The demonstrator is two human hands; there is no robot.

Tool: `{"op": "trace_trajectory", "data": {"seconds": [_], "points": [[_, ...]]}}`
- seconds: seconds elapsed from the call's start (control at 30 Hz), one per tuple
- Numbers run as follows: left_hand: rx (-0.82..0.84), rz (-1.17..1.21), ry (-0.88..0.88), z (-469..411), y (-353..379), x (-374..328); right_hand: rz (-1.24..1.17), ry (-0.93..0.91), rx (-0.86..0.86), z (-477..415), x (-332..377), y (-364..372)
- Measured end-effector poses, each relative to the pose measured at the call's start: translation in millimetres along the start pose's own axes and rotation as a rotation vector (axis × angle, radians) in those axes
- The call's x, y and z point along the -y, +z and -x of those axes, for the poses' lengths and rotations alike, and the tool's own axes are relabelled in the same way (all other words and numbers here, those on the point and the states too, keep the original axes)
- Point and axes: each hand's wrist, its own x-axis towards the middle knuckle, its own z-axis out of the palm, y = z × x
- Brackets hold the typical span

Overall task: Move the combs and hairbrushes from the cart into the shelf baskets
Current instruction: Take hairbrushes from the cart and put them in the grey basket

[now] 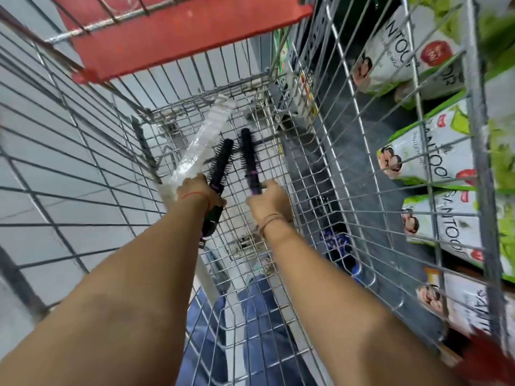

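Both my arms reach down into a wire shopping cart (pixel 303 168). My left hand (pixel 199 192) is closed around the handle of a black round hairbrush with purple trim (pixel 221 162), bristle end pointing away. My right hand (pixel 269 200) grips the purple handle of a second black round hairbrush (pixel 248 156), also pointing away. A clear plastic packet (pixel 206 135) lies on the cart floor just left of the brushes, partly under my left hand. No shelf basket is in view.
The cart's red child-seat flap (pixel 178 32) is at the top. Through the right cart wall, shelves hold white and green product packs (pixel 434 154). Grey floor tiles show at the left. My legs in blue trousers (pixel 250 316) appear beneath the cart.
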Motion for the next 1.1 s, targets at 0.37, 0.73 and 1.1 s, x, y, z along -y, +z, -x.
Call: {"op": "trace_trajectory", "data": {"seconds": [0.37, 0.73, 1.1], "points": [[0.078, 0.223, -0.017, 10, 6, 2, 0.358, -0.274, -0.126, -9, -52, -57], [0.26, 0.627, 0.09, 27, -6, -5, -0.17, 0.111, 0.262, -5, -34, -66], [0.396, 0.521, 0.549, 116, -96, -30, -0.518, -0.122, 0.046, 108, -20, -137]]}}
